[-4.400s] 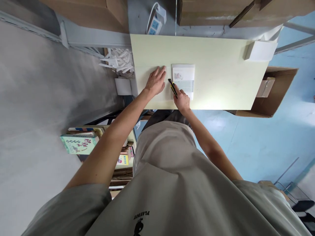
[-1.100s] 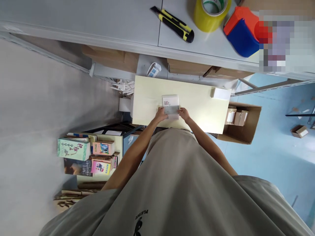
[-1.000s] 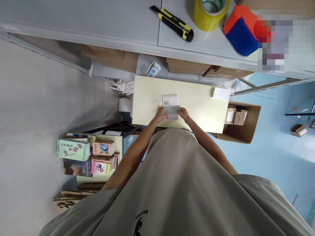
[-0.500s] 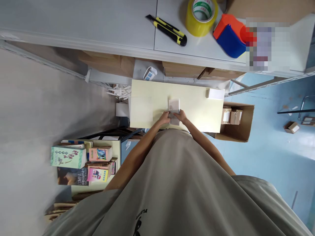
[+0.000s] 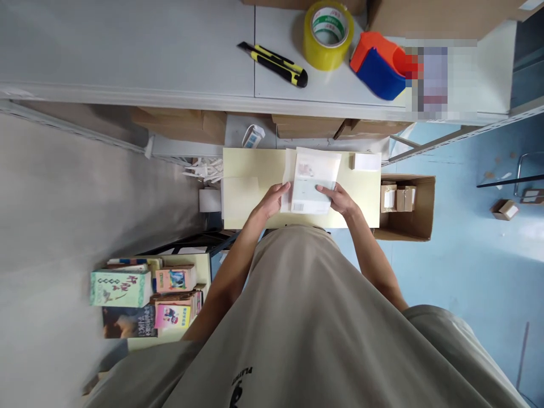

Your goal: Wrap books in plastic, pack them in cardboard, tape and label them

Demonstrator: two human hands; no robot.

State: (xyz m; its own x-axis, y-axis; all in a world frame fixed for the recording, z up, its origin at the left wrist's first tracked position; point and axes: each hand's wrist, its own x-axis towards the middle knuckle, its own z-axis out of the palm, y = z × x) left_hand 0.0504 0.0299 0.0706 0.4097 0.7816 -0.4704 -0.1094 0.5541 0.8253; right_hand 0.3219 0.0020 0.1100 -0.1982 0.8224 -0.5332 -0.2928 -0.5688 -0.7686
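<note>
A pale book (image 5: 314, 195) with a light blue lower part and a small barcode is held up over the cream tabletop (image 5: 255, 215). My right hand (image 5: 340, 198) grips its right edge, thumb lying on top and the other fingers hidden beneath. At the left, my left hand (image 5: 274, 199) pinches a white, partly see-through leaf (image 5: 287, 195) that sticks out beside the book. Whether this leaf belongs to the book or is a separate wrapper, I cannot tell. A stack of white slips (image 5: 368, 162) lies right of my right hand.
Above the tabletop, a grey shelf (image 5: 170, 51) bears a box cutter (image 5: 276, 65), a yellow tape roll (image 5: 310, 51) and a red-and-blue tape dispenser (image 5: 378, 71). An open carton (image 5: 427, 209) with small boxes stands at the right. Stacked books (image 5: 121, 286) are at the lower left.
My hands have moved apart and the book now shows larger, raised nearer the camera. The white leaf has come into view at its left. The camera view has shifted slightly.
</note>
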